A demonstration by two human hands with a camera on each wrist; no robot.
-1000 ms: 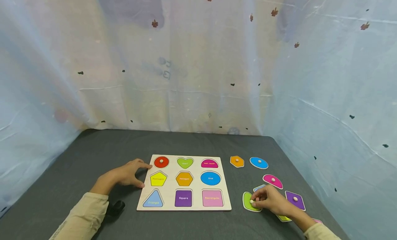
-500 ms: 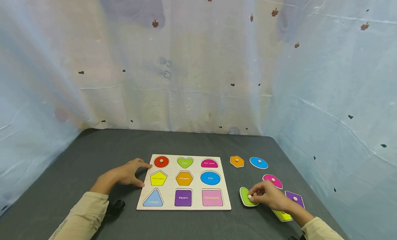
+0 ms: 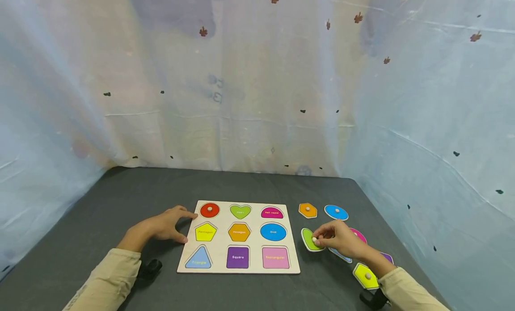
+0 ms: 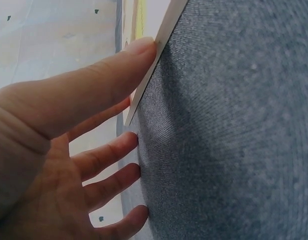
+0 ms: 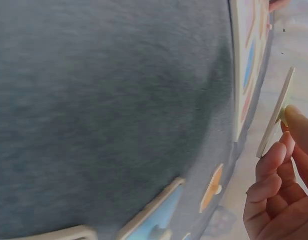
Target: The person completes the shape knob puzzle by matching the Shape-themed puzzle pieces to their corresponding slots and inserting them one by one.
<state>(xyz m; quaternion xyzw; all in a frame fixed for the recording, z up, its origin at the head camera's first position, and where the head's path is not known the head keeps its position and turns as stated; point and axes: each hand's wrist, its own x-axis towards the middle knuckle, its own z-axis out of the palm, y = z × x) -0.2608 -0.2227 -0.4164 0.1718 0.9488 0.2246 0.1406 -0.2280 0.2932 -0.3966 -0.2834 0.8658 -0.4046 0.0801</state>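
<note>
My right hand (image 3: 342,237) pinches the small round knob of a green knobbed puzzle piece (image 3: 307,240), just right of the white shape board (image 3: 249,267). In the right wrist view the puzzle piece (image 5: 273,122) is seen edge-on, tilted and raised off the cloth; the fingers hide part of its outline. On the board's left side rests my left hand (image 3: 165,224), thumb and index finger touching the edge. The left wrist view shows the thumb (image 4: 114,70) against the board's rim, the other fingers spread. A red circle piece (image 3: 209,210) sits in the board's upper left recess.
Right of the board lie an orange hexagon (image 3: 307,210), a blue oval (image 3: 336,212), a yellow pentagon (image 3: 365,276) and a light blue piece (image 3: 340,255). A pink half round (image 3: 358,234) and a purple piece (image 3: 387,257) are partly behind the right arm.
My right hand has lifted the green puzzle piece and carried it left and away from me, toward the board. The left hand stays at the board's edge.
</note>
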